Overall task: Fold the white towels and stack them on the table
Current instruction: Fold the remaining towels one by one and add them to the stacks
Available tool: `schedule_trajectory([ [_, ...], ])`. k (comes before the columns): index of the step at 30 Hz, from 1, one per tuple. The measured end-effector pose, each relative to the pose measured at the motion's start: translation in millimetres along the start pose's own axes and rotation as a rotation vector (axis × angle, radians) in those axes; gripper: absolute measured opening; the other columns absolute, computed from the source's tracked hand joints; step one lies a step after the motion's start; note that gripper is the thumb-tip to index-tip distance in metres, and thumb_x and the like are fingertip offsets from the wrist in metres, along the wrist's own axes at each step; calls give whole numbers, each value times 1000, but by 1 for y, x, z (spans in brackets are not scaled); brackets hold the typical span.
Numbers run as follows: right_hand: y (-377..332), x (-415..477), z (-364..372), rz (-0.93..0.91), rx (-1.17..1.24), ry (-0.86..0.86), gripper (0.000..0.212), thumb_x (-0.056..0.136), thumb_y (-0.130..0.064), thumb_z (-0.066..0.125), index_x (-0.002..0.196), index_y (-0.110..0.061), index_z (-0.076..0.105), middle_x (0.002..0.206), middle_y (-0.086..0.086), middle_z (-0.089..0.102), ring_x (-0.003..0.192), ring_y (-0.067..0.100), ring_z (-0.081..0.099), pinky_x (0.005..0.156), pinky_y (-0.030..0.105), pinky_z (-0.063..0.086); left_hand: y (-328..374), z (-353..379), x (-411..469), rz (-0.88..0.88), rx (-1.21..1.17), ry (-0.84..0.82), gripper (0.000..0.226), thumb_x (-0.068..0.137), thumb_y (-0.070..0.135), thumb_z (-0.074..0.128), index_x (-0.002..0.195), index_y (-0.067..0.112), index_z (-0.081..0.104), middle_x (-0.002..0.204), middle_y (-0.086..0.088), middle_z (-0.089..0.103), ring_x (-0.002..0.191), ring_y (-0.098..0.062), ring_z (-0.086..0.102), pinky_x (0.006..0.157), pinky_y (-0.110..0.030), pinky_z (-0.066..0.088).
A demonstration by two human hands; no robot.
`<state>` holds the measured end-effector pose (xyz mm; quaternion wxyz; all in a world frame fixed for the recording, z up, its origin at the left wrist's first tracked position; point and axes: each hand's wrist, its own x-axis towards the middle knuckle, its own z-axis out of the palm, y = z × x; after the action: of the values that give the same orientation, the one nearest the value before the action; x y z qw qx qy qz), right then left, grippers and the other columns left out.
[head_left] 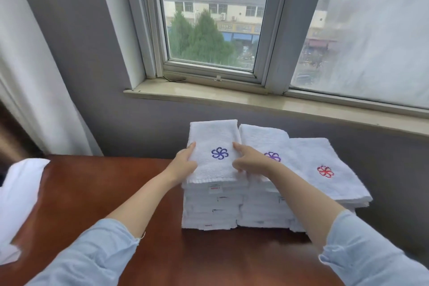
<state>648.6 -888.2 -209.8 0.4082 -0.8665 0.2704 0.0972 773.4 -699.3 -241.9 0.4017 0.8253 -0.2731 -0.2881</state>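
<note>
**A:** What is laid out here?

**B:** A broad, polished reddish-brown wooden table (104, 193) below a grey-framed window (209, 18). At its far edge, by the grey wall, three piles of folded white terry towels stand side by side, touching: the left stack (209, 209), the middle stack (262, 215) and the lower right stack (336, 188). A loose heap of white cloth (18, 197) lies at the table's left edge, well apart from them.

**A:** And the towel being handled?

**B:** A folded white towel with a blue pinwheel emblem (213, 134) lies on top of the left stack, roughly square to it.

**A:** The hands?

**B:** The left hand (184, 162) grips that towel's left edge, thumb on top and fingers curled beneath. The right hand (250, 161) pinches the right edge, forefinger stretched along it and the other fingers tucked under.

**A:** Which step is this?

**B:** Stacking, I'd say: the towel looks fully folded and is being set down or squared up.

**A:** What does the next move call for?

**B:** Probably lining its edges up with the pile below, then letting go gently. After that, a reach to the loose heap for another piece, if it holds more towels.
</note>
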Motion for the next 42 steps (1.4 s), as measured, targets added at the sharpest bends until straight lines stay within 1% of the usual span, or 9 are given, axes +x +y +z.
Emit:
schedule_trajectory([
  [4,-9,-3,3,2,-212,48,49,77,-13,59,126,-13,51,114,12,55,95,28,61,80,35,50,0,2,-1,1,116,2,72,93,12,41,158,27,14,164,-2,9,148,-19,18,106,-26,26],
  [7,-13,-17,5,-16,-485,154,27,74,-20,65,99,-14,57,113,5,49,93,28,60,71,33,47,3,-1,-11,46,236,77,67,91,18,46,155,28,29,162,7,17,143,-14,30,110,-32,35],
  [9,-15,-23,7,-94,-643,242,29,78,-21,62,107,-16,62,119,2,49,100,27,58,70,32,42,5,-4,-20,71,294,106,62,89,22,50,150,29,39,160,10,23,138,-14,37,108,-38,40],
  [12,-21,-30,12,-247,-687,320,48,87,-24,57,135,-25,56,134,-2,52,125,21,47,84,32,41,3,-9,-35,102,327,97,56,93,42,56,145,28,46,158,7,28,139,-15,37,113,-38,35],
  [18,-53,-38,38,-459,-599,218,62,89,-29,58,148,-29,41,156,-7,35,144,16,27,106,35,40,-23,-36,-73,130,391,161,69,89,55,59,149,29,39,156,9,34,143,-9,31,112,-32,31],
  [32,-214,3,229,-782,-679,-160,73,85,-31,63,152,-33,33,161,-2,25,148,20,21,119,33,21,-180,-177,-207,-320,379,363,82,91,51,59,157,32,14,163,6,17,147,-18,27,115,-36,33],
  [36,-259,21,293,-794,-681,-212,75,86,-32,64,153,-33,31,161,-1,26,148,21,23,119,35,21,-238,-225,-233,-420,369,348,83,89,53,58,156,34,13,162,8,21,139,-18,39,109,-38,42],
  [40,-300,41,354,-771,-673,-262,75,86,-28,63,153,-33,29,161,-2,27,148,22,23,118,38,24,-292,-274,-245,-472,373,315,84,86,50,60,156,28,19,156,8,31,125,-17,53,84,-27,48],
  [42,-318,53,383,-768,-678,-280,75,86,-28,63,153,-33,29,160,-1,27,148,22,24,116,39,27,-316,-298,-244,-480,386,278,83,86,47,63,154,18,28,151,0,40,130,-23,50,94,-33,48],
])
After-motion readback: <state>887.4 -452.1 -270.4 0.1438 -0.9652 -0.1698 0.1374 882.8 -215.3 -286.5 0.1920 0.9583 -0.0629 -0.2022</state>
